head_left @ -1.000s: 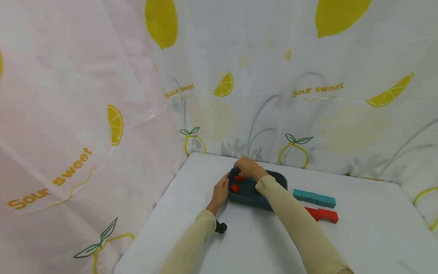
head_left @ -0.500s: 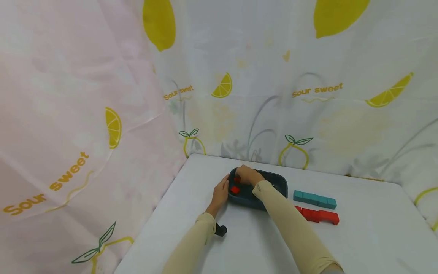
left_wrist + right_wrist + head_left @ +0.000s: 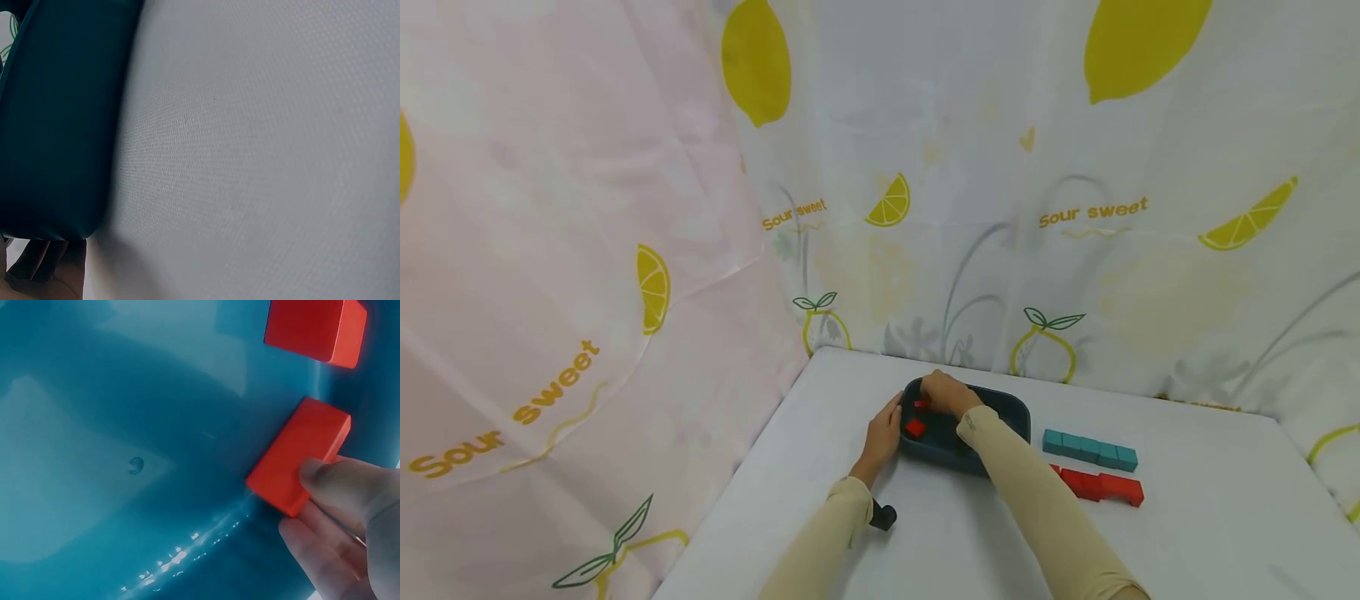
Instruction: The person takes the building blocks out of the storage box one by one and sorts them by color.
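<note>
A dark teal tray (image 3: pixel 951 457) with raised walls sits on the white table. Inside its left end, my right hand (image 3: pixel 949 392) pinches a red rectangular block (image 3: pixel 294 456) between thumb and fingers; the right wrist view shows the block tilted near the tray wall. Close by in the same tray lies another red block (image 3: pixel 915 427), apart from the hand. My left hand (image 3: pixel 881 432) rests against the outside of the tray's left end with its fingers extended. In the left wrist view, only part of that hand (image 3: pixel 53 272) shows beside the tray.
Right of the tray, a row of teal blocks (image 3: pixel 1090 450) lies on the table. In front of it is a row of red blocks (image 3: pixel 1101 486), partly hidden by the right sleeve. A small black piece (image 3: pixel 884 517) shows at the left wrist. Lemon-printed curtains border the table.
Inside the tray, my right hand has come slightly lower and nearer, and the red block in it has turned. The left hand stays at the tray's end. The head view has tilted slightly up.
</note>
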Demonstrator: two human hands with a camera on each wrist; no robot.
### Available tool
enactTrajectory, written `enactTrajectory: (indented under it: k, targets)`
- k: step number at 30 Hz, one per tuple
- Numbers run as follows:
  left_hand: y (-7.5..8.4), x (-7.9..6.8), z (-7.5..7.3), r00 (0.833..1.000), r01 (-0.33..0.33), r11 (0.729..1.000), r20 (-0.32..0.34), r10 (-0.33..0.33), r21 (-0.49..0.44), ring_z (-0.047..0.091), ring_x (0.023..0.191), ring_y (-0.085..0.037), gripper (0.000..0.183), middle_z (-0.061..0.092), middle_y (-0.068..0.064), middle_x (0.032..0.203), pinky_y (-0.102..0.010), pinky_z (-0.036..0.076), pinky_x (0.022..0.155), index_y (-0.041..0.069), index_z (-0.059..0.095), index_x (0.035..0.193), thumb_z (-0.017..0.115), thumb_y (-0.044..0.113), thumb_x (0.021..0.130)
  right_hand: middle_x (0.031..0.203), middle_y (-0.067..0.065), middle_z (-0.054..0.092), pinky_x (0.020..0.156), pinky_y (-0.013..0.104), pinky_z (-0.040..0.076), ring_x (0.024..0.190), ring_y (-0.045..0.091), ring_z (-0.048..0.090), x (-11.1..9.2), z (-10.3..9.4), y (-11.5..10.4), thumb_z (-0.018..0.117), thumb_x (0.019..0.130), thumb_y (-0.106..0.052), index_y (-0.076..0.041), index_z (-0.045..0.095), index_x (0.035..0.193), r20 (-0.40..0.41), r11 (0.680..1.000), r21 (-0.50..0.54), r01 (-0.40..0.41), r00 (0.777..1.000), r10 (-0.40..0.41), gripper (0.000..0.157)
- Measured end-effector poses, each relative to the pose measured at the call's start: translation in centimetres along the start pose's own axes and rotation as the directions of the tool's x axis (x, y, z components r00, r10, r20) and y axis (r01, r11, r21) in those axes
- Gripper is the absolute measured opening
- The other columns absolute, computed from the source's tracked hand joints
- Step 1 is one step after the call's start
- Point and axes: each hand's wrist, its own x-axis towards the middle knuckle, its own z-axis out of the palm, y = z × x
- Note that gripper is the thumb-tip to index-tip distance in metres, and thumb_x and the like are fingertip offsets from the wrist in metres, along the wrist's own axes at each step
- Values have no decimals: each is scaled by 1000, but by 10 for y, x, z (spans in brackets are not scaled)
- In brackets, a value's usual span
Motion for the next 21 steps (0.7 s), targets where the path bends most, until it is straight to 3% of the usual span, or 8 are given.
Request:
enactTrajectory:
  k: [7,10,17,21]
  targets:
    - [-1,-2,2,997,-70,997,-12,70,24,48,129,-35,38,52,-17,140,-48,38,108,3,51,141,41,14,106,77,1,66,70,33,54,73,18,62,-4,-7,5,74,84,-5,-6,73,81,-10,1000,-13,19,1000,-19,4]
    - [-2,-2,2,998,-65,997,-20,65,32,48,129,-35,38,52,-17,140,-49,38,108,3,51,141,41,13,106,83,3,66,74,34,54,79,20,62,-9,-16,4,70,86,0,-5,73,86,-14,1000,-5,25,1000,-25,5]
    - [-2,0,1,998,-54,998,-12,55,36,47,131,-33,39,51,-16,141,-47,37,109,4,50,142,40,14,106,86,7,69,73,36,55,80,24,64,-29,-44,8,69,85,1,-1,75,91,-92,989,-38,144,985,-147,8]
    - [0,1,-1,998,-56,998,-7,56,38,46,132,-33,39,50,-16,143,-47,36,110,3,49,142,40,14,106,87,8,70,75,36,55,81,24,64,-45,-56,11,68,86,0,1,75,93,-115,988,-15,152,982,-152,9]
